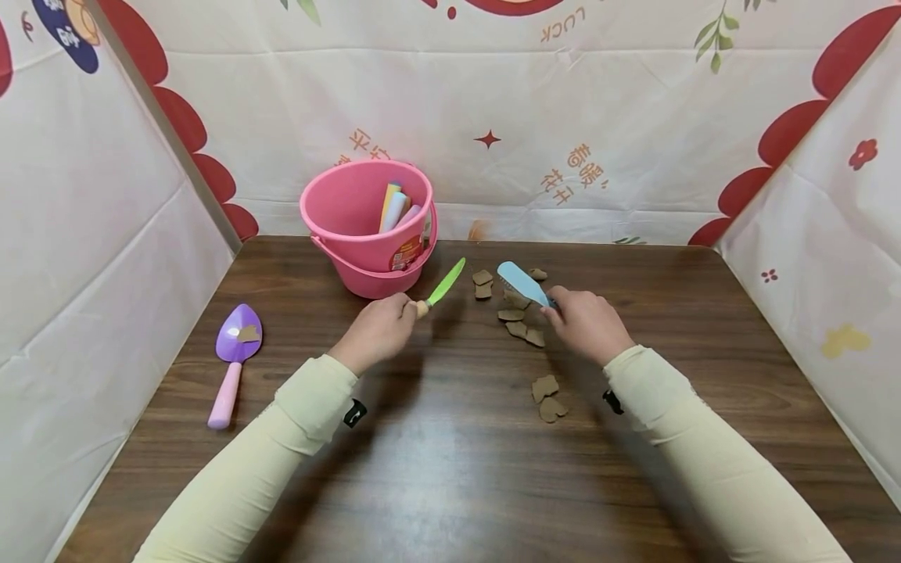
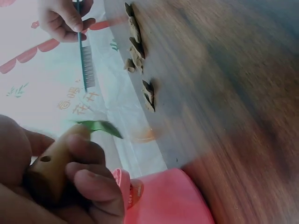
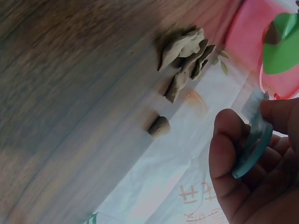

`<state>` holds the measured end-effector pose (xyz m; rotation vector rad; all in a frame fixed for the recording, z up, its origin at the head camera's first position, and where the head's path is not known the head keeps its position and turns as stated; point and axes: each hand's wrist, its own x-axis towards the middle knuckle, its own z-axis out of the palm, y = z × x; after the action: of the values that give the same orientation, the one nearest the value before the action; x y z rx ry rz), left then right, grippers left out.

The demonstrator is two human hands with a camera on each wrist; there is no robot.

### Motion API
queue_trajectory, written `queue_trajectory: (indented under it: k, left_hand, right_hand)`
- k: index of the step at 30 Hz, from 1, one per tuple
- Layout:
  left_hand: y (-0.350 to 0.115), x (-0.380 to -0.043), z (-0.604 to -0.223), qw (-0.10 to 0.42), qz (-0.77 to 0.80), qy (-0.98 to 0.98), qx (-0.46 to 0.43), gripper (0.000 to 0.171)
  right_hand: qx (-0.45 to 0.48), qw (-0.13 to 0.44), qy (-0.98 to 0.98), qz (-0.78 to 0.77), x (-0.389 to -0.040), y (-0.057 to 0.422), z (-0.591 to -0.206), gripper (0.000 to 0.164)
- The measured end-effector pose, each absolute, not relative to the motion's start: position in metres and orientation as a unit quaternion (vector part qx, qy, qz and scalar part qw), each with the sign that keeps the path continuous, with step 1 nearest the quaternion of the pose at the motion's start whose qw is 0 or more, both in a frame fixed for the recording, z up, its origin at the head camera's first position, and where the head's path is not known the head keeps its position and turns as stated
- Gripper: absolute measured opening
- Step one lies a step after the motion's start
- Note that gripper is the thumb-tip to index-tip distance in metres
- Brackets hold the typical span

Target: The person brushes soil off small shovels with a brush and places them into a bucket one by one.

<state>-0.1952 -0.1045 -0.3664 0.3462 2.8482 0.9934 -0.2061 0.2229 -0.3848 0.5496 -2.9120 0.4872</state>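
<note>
My left hand [image 1: 380,328] grips the wooden handle [image 2: 51,168] of a small trowel with a green, leaf-shaped blade [image 1: 447,281]. The blade is raised above the table, just right of the pink bucket [image 1: 373,262]. In my right hand [image 1: 587,322] is a light-blue brush [image 1: 522,282], its bristles [image 2: 88,67] visible in the left wrist view. The brush is over several flat, brown, torn-looking pieces [image 1: 516,329] on the table. Two more brown pieces [image 1: 482,283] lie between the tools. Nearer the front are others [image 1: 545,386], left of my right forearm.
On the left lies a purple scoop [image 1: 240,322] with a pink handle, a brown piece [image 1: 249,335] on it. The bucket holds several pastel rolled or stick-like things [image 1: 393,211]. Printed white cloth [image 1: 450,102] rises behind and beside the dark wooden table [image 1: 436,485].
</note>
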Motion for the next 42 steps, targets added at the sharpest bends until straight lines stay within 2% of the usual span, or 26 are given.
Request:
queue_trajectory:
  k: [2,5,9,13,22,29,34,38,42]
  left_hand:
    - [-0.105,-0.195,-0.368,0.048,0.346,0.930,0.110,0.027]
    - [-0.106,-0.194,-0.369,0.026,0.360,0.926,0.112,0.033]
    - [-0.107,-0.196,-0.369,0.004,0.361,0.924,0.124,0.027]
    - [-0.106,-0.196,-0.370,0.010,0.351,0.927,0.132,0.022]
    - [-0.104,-0.195,-0.374,0.032,0.369,0.919,0.133,0.029]
    - [-0.106,-0.195,-0.374,0.042,0.365,0.922,0.122,0.026]
    - [-0.105,-0.195,-0.376,0.005,0.332,0.931,0.149,0.020]
    - [-0.104,-0.194,-0.381,-0.036,0.293,0.940,0.170,0.023]
    - [-0.103,-0.192,-0.380,-0.043,0.282,0.945,0.160,0.026]
  right_hand:
    - [0.184,0.069,-0.967,0.161,-0.206,0.222,-0.384,0.018]
    - [0.187,0.074,-0.966,0.160,-0.206,0.221,-0.383,0.020]
    - [0.190,0.081,-0.965,0.164,-0.205,0.220,-0.381,0.018]
    - [0.190,0.078,-0.964,0.168,-0.204,0.219,-0.379,0.018]
    - [0.190,0.067,-0.965,0.167,-0.203,0.218,-0.379,0.014]
    - [0.194,0.072,-0.965,0.162,-0.203,0.216,-0.376,0.016]
    - [0.192,0.058,-0.965,0.169,-0.202,0.215,-0.376,0.015]
    - [0.186,0.042,-0.965,0.179,-0.200,0.215,-0.379,0.016]
    - [0.193,0.040,-0.963,0.183,-0.198,0.212,-0.380,0.017]
